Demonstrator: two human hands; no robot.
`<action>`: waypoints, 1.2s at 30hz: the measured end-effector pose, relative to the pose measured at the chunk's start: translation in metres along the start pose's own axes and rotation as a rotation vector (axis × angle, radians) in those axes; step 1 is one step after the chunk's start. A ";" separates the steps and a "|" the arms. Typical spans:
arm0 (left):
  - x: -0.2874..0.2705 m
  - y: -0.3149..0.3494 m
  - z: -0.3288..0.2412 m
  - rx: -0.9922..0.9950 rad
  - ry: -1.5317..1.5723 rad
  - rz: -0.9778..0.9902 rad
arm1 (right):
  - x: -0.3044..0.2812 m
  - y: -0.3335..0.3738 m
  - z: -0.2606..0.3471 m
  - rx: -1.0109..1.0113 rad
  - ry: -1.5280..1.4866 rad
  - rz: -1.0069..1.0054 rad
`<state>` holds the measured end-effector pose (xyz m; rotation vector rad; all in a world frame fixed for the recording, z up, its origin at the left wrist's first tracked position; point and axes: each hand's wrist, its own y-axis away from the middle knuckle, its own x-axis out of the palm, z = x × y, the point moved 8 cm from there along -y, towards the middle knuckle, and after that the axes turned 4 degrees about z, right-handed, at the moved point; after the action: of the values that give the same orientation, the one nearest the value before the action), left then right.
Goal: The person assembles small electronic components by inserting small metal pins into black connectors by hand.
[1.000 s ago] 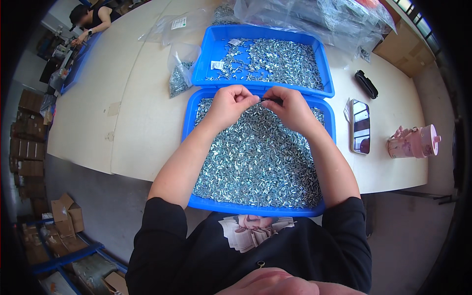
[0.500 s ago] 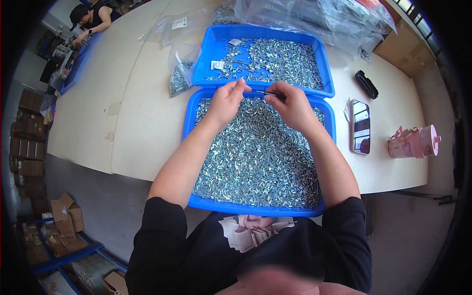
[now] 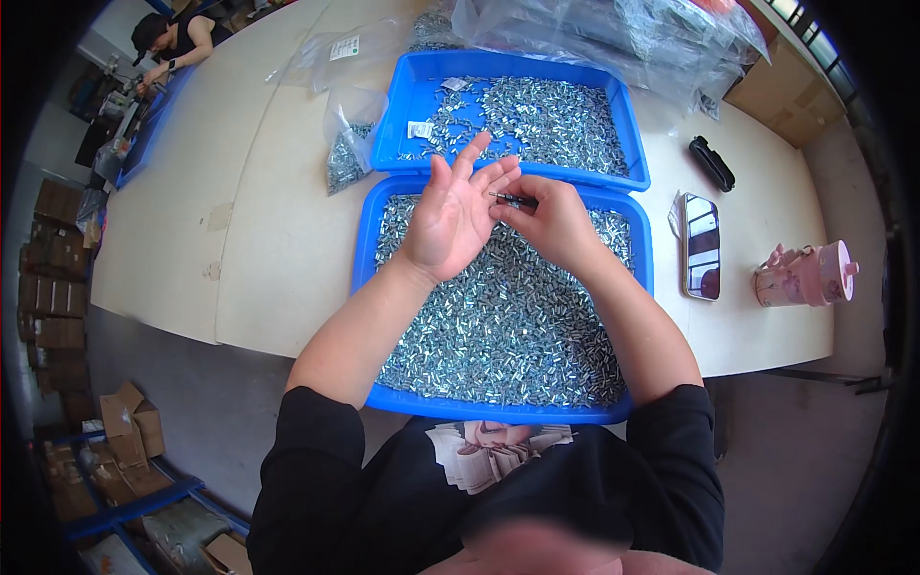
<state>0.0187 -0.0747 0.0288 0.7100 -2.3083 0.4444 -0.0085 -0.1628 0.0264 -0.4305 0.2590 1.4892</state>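
My left hand (image 3: 446, 225) is held palm up over the near blue bin (image 3: 498, 412), its fingers spread and no part visibly gripped in it. Close against its fingers, my right hand (image 3: 558, 222) pinches a thin black tool with a metal tip (image 3: 518, 200). The tip points left at the left palm; whether it touches the skin I cannot tell. Beneath both hands, small silvery metal cylinders (image 3: 508, 326) fill the near bin. Beyond it stands a second blue bin (image 3: 407, 91), partly covered with similar pieces and a couple of small white packets.
Left of the bins stands a clear bag of metal pieces (image 3: 347, 163). On the right lie a phone (image 3: 702, 247) and a black case (image 3: 712, 164), beside a pink cup (image 3: 805, 276). Plastic sheeting (image 3: 594, 38) covers the back. Another person (image 3: 177, 38) works at far left.
My left hand has opened from curled fingers to a spread, upturned palm. My right hand has come slightly nearer to me and left, bringing the tool to the left palm.
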 end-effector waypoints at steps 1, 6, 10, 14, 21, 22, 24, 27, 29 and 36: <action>0.003 0.000 -0.001 0.031 -0.050 0.012 | 0.001 0.000 0.000 0.000 0.000 0.001; 0.007 0.002 -0.004 0.096 -0.175 0.058 | 0.001 0.002 0.000 0.064 -0.018 -0.026; 0.007 0.001 -0.005 0.118 -0.238 0.048 | 0.002 0.000 -0.004 0.067 -0.105 -0.004; 0.007 0.002 -0.008 0.138 -0.213 0.039 | 0.006 -0.001 -0.002 0.018 -0.115 -0.001; 0.010 0.002 -0.010 0.172 -0.223 0.079 | 0.005 -0.001 -0.001 0.021 -0.216 -0.017; 0.011 0.002 -0.010 0.174 -0.219 0.078 | 0.004 -0.001 0.000 0.021 -0.215 -0.018; 0.011 0.002 -0.010 0.174 -0.214 0.076 | 0.007 0.000 0.002 0.045 -0.191 0.046; 0.007 0.002 -0.012 0.194 -0.187 0.065 | 0.009 0.001 0.003 -0.064 -0.237 0.000; -0.005 0.001 -0.015 0.211 -0.258 0.004 | 0.009 -0.002 -0.001 -0.043 -0.310 0.005; -0.003 0.006 -0.034 0.408 -0.987 -0.100 | 0.012 0.000 -0.010 0.182 -0.985 0.174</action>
<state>0.0340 -0.0526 0.0509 1.4931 -3.0899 0.6182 -0.0065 -0.1563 0.0119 0.4987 -0.3583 1.6599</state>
